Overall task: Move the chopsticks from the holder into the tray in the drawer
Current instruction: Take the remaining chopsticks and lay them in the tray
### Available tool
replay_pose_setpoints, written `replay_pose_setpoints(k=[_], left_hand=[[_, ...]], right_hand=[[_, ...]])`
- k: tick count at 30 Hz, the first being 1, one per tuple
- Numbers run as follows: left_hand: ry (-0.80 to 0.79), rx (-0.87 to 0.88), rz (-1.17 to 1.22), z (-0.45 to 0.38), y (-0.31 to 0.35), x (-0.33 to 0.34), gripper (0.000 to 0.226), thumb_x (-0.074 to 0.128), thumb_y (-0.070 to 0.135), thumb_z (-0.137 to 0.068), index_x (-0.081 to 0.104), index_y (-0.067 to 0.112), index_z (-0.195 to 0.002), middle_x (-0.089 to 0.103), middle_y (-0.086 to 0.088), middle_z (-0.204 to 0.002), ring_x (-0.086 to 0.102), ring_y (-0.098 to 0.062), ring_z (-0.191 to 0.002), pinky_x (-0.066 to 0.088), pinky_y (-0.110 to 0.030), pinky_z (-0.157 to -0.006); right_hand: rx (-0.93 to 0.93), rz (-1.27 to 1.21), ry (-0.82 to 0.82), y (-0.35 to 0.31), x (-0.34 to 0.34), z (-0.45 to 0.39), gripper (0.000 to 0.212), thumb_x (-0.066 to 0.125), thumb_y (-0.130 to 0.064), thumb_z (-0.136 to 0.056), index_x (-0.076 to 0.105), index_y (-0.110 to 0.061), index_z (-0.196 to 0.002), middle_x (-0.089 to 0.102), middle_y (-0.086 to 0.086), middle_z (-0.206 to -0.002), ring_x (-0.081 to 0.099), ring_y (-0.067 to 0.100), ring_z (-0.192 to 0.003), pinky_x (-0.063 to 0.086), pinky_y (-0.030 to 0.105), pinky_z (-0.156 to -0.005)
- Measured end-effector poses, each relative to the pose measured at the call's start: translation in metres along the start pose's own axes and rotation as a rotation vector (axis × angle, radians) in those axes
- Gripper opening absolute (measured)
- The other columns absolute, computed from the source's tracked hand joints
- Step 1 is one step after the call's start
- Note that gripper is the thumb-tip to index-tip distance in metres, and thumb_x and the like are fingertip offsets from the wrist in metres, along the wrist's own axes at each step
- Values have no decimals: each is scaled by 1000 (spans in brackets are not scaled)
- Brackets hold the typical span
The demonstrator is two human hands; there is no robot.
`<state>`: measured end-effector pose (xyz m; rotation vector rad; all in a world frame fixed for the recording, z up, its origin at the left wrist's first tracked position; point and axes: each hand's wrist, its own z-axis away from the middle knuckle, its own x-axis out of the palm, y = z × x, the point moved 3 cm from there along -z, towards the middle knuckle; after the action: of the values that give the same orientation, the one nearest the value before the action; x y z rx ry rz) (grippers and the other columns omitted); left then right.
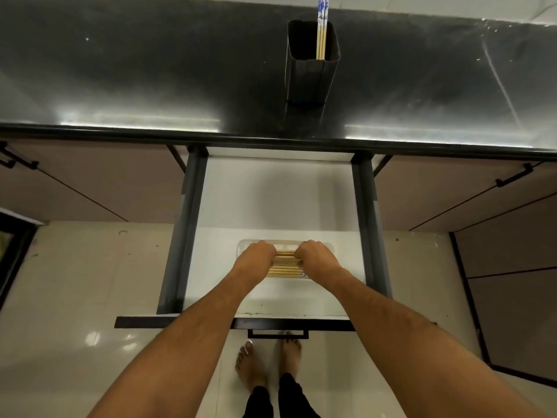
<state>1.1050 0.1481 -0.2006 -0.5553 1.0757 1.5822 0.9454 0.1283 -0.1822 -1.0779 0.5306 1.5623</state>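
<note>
A dark glossy tabletop (pixel 150 70) runs across the room, and below it a white drawer (pixel 271 194) stands pulled out. On the tabletop a dark square holder (pixel 310 76) has a few chopsticks (pixel 322 31) upright against its right wall. A clear tray (pixel 328 247) lies near the drawer's front. Over it, the left hand (pixel 256 257) and right hand (pixel 316 256) each close their grip around a bundle of chopsticks (pixel 285 265) lying crosswise.
</note>
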Motion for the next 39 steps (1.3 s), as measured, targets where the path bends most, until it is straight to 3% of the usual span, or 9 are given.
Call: replay_pose_setpoints(k=[5, 13, 28, 39], left_hand=[[-19, -22, 18, -8, 1, 12, 20, 53, 7, -94, 72, 7, -100, 70, -15, -101, 70, -29, -89, 59, -38, -82], [-23, -63, -30, -14, 0, 14, 15, 63, 9, -89, 75, 12, -98, 74, -9, -96, 72, -26, -83, 61, -36, -81], [167, 39, -29, -6, -5, 14, 23, 62, 8, -93, 67, 13, -115, 65, -8, -119, 65, -22, -102, 56, -32, -89], [169, 20, -80, -5, -6, 21, 31, 64, 6, -92, 64, 13, -122, 61, -7, -126, 61, -22, -110, 55, -32, -92]], right_hand=[[-6, 53, -26, 6, 9, -6, 21, 71, -8, -86, 76, -10, -106, 71, 11, -105, 69, 27, -93, 58, 33, -86], [-29, 156, 25, 6, 12, -8, 25, 68, -8, -86, 74, -12, -110, 71, 10, -109, 69, 28, -98, 55, 34, -84], [-103, 217, 176, 14, 14, -3, 21, 73, -24, -90, 75, -16, -109, 72, 6, -102, 70, 24, -85, 58, 37, -84], [-86, 251, 156, 14, 20, -2, 28, 76, -22, -88, 73, -13, -115, 72, 8, -109, 69, 25, -95, 56, 35, -85]])
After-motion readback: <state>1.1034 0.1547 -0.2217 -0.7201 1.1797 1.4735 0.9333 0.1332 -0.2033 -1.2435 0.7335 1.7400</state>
